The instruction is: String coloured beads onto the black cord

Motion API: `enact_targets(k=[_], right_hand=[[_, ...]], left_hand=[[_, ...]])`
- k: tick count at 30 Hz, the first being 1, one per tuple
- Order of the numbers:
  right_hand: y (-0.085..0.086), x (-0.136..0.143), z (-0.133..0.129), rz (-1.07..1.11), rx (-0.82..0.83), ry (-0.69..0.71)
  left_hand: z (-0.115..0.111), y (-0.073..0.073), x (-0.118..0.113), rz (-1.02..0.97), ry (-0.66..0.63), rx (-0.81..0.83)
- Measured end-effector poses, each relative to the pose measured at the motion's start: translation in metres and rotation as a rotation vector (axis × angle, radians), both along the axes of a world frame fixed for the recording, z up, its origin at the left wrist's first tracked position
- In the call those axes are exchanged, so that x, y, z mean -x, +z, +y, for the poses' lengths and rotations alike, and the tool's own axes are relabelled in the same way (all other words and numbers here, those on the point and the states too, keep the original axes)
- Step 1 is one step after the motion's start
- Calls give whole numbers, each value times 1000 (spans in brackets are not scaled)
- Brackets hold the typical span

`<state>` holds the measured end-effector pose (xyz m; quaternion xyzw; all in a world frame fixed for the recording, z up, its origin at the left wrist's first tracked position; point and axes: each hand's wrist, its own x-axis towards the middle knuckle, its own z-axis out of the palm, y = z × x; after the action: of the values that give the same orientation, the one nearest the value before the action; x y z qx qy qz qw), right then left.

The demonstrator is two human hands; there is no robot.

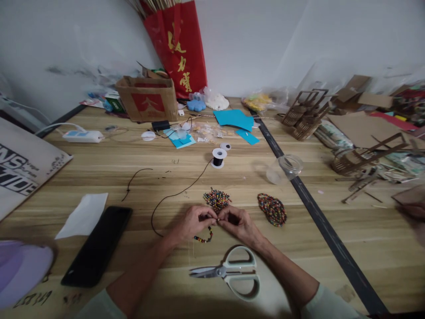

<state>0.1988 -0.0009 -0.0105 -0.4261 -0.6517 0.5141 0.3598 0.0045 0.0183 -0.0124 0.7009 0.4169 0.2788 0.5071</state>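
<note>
My left hand [196, 221] is closed in a pinch on a dark cord, and a short strand of threaded beads [207, 238] curves out below its fingers. My right hand [239, 225] meets it fingertip to fingertip, pinching a small pale bead [218, 219]. Just beyond both hands lies a pile of loose multicoloured beads [217, 198]. A coiled bead string [272, 209] rests to the right. From a white-rimmed spool [219, 158], black cord [175, 193] runs across the wood and passes under my left forearm. Scissors [229, 271] with pale handles lie partly open between my forearms.
A black phone [98, 246] and white paper [83, 215] lie at left. A clear round container [284, 168] stands right of the spool. Farther back are a cardboard box [146, 99], a red bag [177, 48] and blue sheets [233, 119]. Another person's hand [411, 201] shows at right.
</note>
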Motion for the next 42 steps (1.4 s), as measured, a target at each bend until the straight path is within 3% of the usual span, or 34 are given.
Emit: enact_targets(k=[20, 32, 42], right_hand=[[2, -3, -2, 30, -99, -29], [2, -1, -2, 30, -158, 5], [3, -1, -2, -19, -160, 55]], left_hand=[[0, 3, 5, 2, -7, -45], [0, 13, 1, -153, -34, 215], [-1, 8, -1, -65, -6, 135]])
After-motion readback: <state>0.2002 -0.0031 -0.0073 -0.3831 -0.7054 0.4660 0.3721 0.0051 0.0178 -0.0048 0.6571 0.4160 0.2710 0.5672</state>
